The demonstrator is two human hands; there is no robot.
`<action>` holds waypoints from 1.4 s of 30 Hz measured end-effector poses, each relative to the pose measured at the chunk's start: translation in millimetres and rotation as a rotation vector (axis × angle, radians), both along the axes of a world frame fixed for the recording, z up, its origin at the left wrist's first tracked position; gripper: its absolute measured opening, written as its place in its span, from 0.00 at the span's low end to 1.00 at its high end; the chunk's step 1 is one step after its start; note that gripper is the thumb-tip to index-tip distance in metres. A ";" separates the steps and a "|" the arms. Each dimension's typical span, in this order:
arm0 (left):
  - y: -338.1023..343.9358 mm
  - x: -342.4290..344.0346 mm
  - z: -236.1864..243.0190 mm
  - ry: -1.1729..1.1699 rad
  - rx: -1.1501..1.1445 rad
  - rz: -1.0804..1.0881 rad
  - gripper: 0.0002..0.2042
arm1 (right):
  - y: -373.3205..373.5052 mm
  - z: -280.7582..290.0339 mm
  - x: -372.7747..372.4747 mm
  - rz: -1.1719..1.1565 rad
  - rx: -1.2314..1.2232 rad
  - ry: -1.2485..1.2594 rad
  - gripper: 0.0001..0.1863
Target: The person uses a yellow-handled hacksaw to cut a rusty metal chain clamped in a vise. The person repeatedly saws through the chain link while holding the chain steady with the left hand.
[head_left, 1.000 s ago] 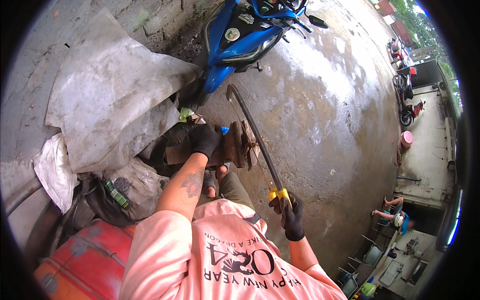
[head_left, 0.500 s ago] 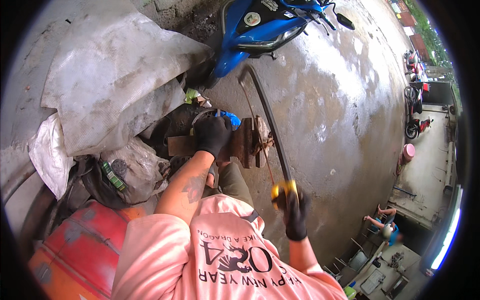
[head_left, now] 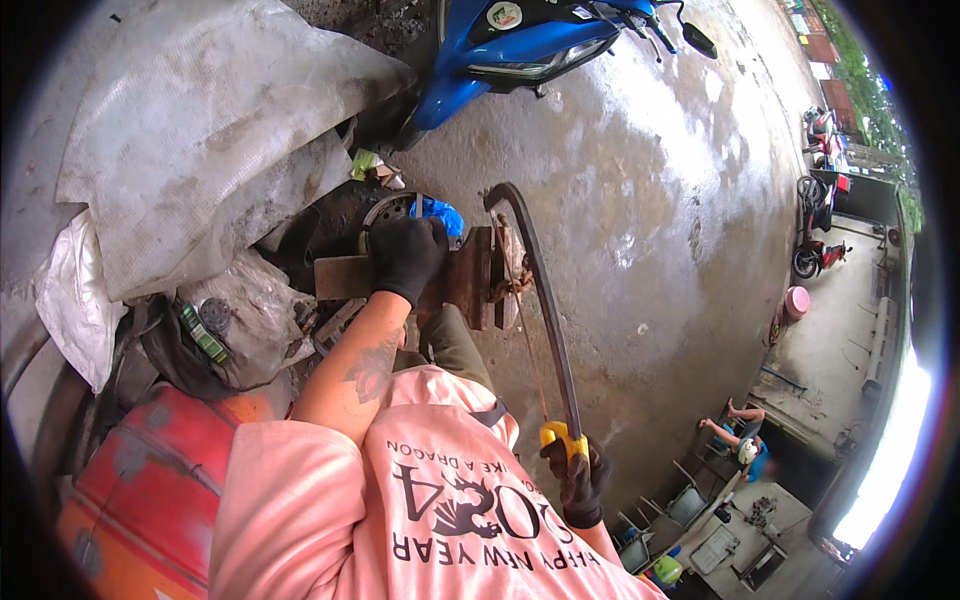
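A rusty metal workpiece (head_left: 470, 280) is seen low on a concrete floor (head_left: 650, 220), clamped among rusted blocks in front of the person's knee. It is pressed from above by the left hand (head_left: 405, 255), which wears a black glove and is closed over the top of a flat rusty bar (head_left: 340, 277). A hacksaw (head_left: 540, 310) with a dark curved frame is laid across the right side of the workpiece, its thin blade running back toward the body. Its yellow handle (head_left: 563, 436) is wrapped tightly by the right hand (head_left: 580, 480), also gloved in black. A small blue object (head_left: 440, 215) is seen just behind the left hand. To the left, grey woven sacks (head_left: 200, 130) and a white bag (head_left: 75, 300) are piled; below them a red and orange drum (head_left: 150, 480) is seen. A blue scooter (head_left: 520, 45) is parked beyond. A pink shirt (head_left: 420, 500) fills the lower edge. Far right, another person (head_left: 740, 435) is seated near chairs.
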State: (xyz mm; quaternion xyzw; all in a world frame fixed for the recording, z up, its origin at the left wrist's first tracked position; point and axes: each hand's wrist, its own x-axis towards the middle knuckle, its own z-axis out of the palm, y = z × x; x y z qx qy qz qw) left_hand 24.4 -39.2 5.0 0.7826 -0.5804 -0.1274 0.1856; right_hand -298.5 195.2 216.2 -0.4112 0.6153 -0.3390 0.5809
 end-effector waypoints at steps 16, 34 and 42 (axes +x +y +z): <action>-1.5 -3.8 -3.0 -0.013 0.034 -0.004 0.22 | 19.7 -28.4 18.5 -0.072 -0.056 -0.006 0.26; -5.8 2.9 -3.4 -0.090 -0.015 -0.045 0.22 | -35.5 -62.2 22.3 0.029 -0.187 0.094 0.19; 0.9 -3.5 0.2 -0.058 -0.033 -0.049 0.22 | -30.5 -48.7 28.7 -0.054 -0.142 -0.010 0.22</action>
